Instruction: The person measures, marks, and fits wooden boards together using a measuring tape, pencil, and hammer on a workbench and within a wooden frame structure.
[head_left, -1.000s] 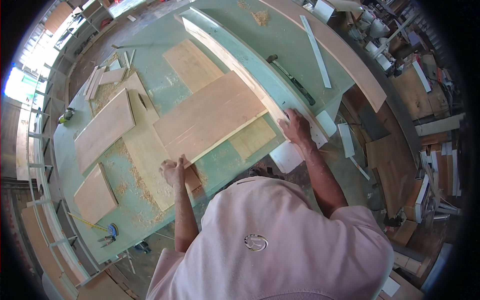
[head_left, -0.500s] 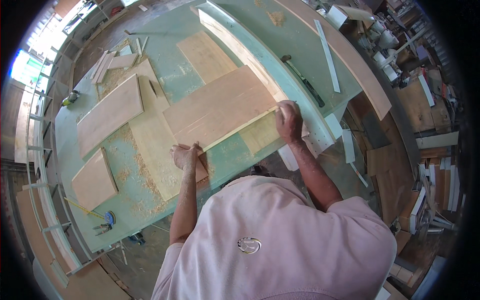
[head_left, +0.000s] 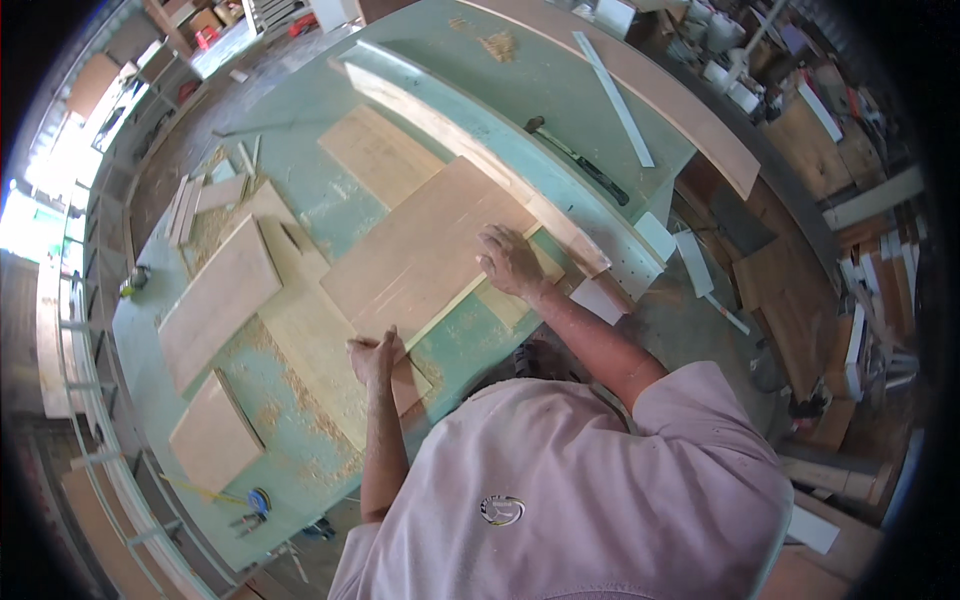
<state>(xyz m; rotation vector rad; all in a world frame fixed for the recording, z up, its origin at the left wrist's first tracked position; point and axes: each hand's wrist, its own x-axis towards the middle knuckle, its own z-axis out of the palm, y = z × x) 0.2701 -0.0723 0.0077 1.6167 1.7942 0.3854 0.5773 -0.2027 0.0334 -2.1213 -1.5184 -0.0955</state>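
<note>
A rectangular plywood panel [head_left: 430, 240] lies across other boards on the green worktable, a pale wooden strip [head_left: 445, 312] running along its near edge. At its near left corner, my left hand [head_left: 372, 357] is closed on the panel, thumb pointing up. My right hand [head_left: 508, 262] grips that same near edge close to the right end, fingers bent over the top face. The undersides of both grips are hidden. Beyond the panel's right end runs a long pale green beam [head_left: 500, 130] with a raw wood side.
A hammer [head_left: 580, 160] lies right of the beam. Leftward are plywood pieces [head_left: 222, 300], wood shavings [head_left: 300, 400], a blue tape measure [head_left: 259, 499] and pliers [head_left: 247, 521]. A green tool [head_left: 134, 281] sits at the table's left edge. Offcuts [head_left: 850, 330] crowd the right side.
My right hand has slid left along the near edge, away from the panel's right corner. My left hand stays at the left corner. The whole view has turned and shifted slightly.
</note>
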